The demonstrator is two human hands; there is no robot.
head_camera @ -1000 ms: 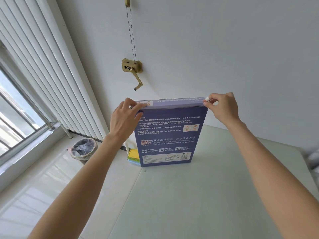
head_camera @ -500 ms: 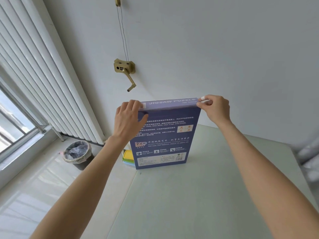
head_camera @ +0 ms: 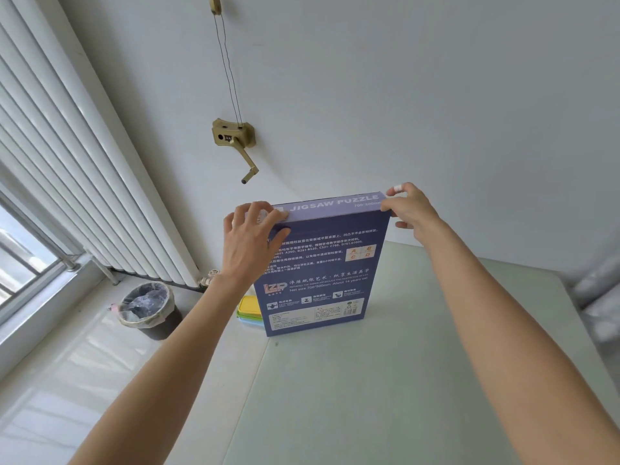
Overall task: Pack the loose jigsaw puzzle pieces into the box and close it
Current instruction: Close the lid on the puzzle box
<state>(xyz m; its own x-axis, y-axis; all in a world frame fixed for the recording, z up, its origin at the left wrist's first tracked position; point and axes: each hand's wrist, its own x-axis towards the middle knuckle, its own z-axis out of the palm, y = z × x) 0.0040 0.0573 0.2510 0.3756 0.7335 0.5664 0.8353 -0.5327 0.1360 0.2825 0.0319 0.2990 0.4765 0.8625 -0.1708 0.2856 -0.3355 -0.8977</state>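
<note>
Head view, centre of frame: box [head_camera: 322,266], purple, standing upright on its lower edge on the table [head_camera: 385,397], top flap down and apparently shut; no loose pieces in sight, so packing looks done. Left hand [head_camera: 250,243] grasps the box's upper left corner, fingers curled over the top edge; right hand [head_camera: 407,209] pinches the upper right corner, one fingertip taped white. Left to do, by my reckoning: press the flap fully home and let go.

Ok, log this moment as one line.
box: upright on table, closed | left hand: grip on top left corner | right hand: grip on top right corner | loose pieces: none visible
</note>
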